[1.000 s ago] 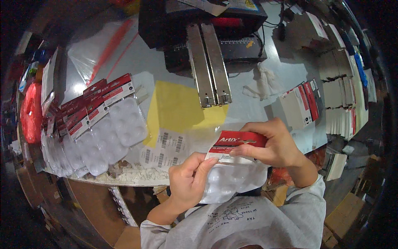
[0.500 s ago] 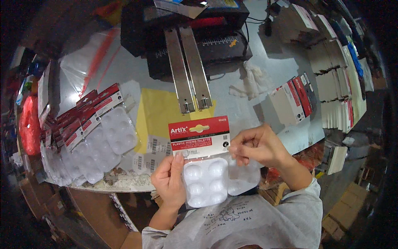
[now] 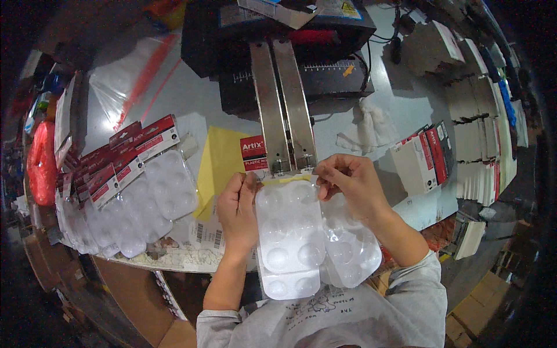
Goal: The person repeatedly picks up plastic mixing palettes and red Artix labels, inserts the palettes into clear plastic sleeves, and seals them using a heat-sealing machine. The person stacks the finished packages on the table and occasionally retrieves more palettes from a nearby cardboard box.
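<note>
A white plastic paint palette (image 3: 288,238) with round wells hangs in a clear bag near the table's front edge. The red and white header card (image 3: 253,148) at its top lies under the two metal arms (image 3: 282,104) of a black stapler-like machine, which cover the card's middle. My left hand (image 3: 238,211) pinches the left side of the package where card and bag meet. Closed at the right top corner of the same package is my right hand (image 3: 354,185). Another bagged palette (image 3: 351,249) lies partly beneath, below my right hand.
Several carded palettes (image 3: 139,197) overlap on the left. Folded header cards (image 3: 422,156) and tall stacks of cards (image 3: 473,122) stand on the right. A yellow sheet (image 3: 217,162), a crumpled clear bag (image 3: 368,124) and the black machine (image 3: 296,84) are on the table.
Both hands have moved the palette package forward, and its header card has gone under the metal arms. More of the second palette shows. The whole view has shifted slightly.
</note>
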Available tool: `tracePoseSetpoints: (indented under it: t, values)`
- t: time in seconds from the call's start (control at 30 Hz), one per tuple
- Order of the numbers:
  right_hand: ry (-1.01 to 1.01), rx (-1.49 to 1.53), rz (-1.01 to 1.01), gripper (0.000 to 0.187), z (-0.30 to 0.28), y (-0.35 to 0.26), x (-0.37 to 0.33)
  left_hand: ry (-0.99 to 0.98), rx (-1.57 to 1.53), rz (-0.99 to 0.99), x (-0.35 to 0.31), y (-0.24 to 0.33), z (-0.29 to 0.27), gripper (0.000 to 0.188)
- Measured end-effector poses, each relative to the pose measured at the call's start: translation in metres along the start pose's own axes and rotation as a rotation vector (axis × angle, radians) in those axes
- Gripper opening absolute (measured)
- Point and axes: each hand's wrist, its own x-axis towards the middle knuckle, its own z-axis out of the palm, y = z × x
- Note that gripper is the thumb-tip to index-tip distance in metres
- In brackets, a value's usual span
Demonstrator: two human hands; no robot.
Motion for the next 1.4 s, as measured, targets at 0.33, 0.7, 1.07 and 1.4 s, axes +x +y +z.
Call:
tracePoseSetpoints:
  t: [0.33,0.7,1.07,1.4]
  values:
    - [0.008,-0.162,-0.172,0.015,-0.005,0.008,0.003,0.013,-0.160,-0.016,-0.002,-0.003,0.004,0.026]
    - [0.698,-1.254,-0.818,0.033,-0.044,-0.029,-0.035,0.159,0.164,0.007,0.001,0.009,-0.036,0.023]
    - [0.923,-1.119,-0.636,0.057,-0.151,0.001,-0.043,0.093,0.528,0.353,-0.072,0.000,-0.026,0.019]
    - [-0.148,-0.740,-0.443,0.043,0.005,-0.054,-0.065,-0.325,-0.269,-0.104,-0.089,0.053,-0.014,0.011]
